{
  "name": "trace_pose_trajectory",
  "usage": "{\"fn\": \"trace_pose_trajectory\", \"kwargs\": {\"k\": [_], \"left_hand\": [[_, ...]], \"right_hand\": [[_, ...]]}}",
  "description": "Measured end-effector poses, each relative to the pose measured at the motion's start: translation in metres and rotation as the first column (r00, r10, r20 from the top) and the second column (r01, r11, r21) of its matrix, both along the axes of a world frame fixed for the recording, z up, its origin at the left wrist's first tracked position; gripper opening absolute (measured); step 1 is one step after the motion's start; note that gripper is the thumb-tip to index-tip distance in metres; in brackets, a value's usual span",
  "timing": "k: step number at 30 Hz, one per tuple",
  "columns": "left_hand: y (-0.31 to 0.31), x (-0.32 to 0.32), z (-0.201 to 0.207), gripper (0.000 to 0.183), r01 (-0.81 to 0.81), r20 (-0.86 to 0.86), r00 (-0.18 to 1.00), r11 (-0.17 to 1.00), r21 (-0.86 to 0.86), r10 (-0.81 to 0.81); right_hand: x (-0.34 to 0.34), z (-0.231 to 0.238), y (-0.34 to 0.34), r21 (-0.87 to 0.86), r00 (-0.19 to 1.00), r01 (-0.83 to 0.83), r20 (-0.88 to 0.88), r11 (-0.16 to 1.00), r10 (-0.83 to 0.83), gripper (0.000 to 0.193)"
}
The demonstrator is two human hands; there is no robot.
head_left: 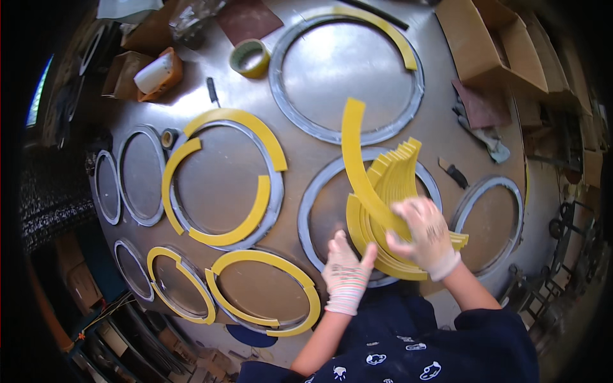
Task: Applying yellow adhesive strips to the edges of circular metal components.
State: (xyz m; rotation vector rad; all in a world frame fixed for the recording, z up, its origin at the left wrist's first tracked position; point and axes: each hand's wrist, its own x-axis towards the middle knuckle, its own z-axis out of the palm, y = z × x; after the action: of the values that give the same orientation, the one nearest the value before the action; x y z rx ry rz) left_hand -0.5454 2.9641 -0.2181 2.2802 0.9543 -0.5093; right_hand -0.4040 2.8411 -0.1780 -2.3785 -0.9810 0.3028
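My right hand (426, 237), in a white glove, is closed on the lower end of a curved yellow strip (352, 143). The strip slants up and leftward over a fanned stack of similar yellow strips (401, 171). That stack lies across a grey ring (309, 214) in front of me. My left hand (347, 269), also gloved, is left of the stack over the ring's near side. Its fingers and thumb are apart and hold nothing; I cannot tell whether the thumb touches the lowest strips.
Several grey rings cover the metal table; some, like the large left ring (279, 198), carry yellow arcs. A tape roll (249, 59) and far ring (278, 92) lie beyond. Rightward are a black-handled knife (456, 175), another ring (513, 191) and a cardboard box (469, 45).
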Motion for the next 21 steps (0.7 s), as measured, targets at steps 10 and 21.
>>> {"fn": "trace_pose_trajectory", "kwargs": {"k": [10, 21], "left_hand": [[0.002, 0.017, -0.022, 0.055, -0.115, -0.019, 0.993, 0.99, -0.083, 0.113], [0.018, 0.001, 0.0, 0.039, -0.288, 0.203, 0.922, 0.934, -0.211, 0.33]], "right_hand": [[0.105, -0.077, 0.216, -0.187, 0.988, 0.115, -0.083, 0.976, -0.133, 0.04], [0.08, -0.017, 0.158, 0.187, 0.953, -0.303, 0.05, 0.934, 0.299, 0.053]]}}
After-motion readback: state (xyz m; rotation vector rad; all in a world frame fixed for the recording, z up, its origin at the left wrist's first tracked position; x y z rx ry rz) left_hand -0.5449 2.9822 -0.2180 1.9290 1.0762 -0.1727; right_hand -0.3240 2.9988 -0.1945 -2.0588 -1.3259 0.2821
